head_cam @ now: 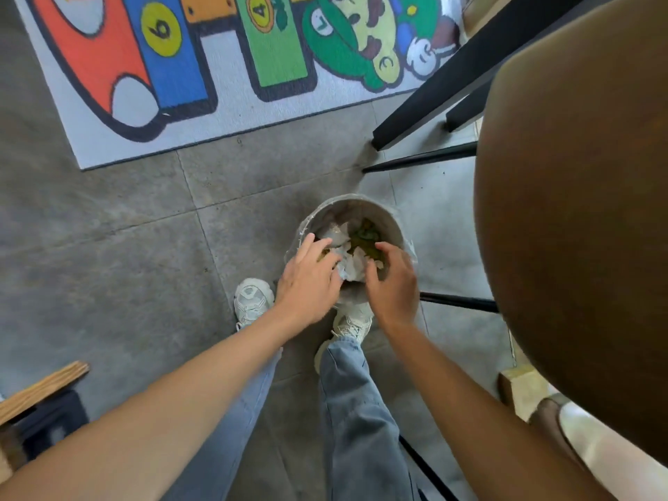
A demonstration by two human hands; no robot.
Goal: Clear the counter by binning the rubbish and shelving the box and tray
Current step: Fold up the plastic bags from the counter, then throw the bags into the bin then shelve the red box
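Left hand (310,280) and right hand (392,283): each grip apart, fingers spread and curled over the mouth of the bin (388,218) on the floor, palms down; neither is closed on anything that I can see. White crumpled paper (352,263) lies between the fingertips, on top of greenish scraps in the lined bin, which stands beside a round brown surface (578,211). Judged step: binning the rubbish, at release. Next move likely calls for withdrawing both hands and going to the box and tray, neither in view.
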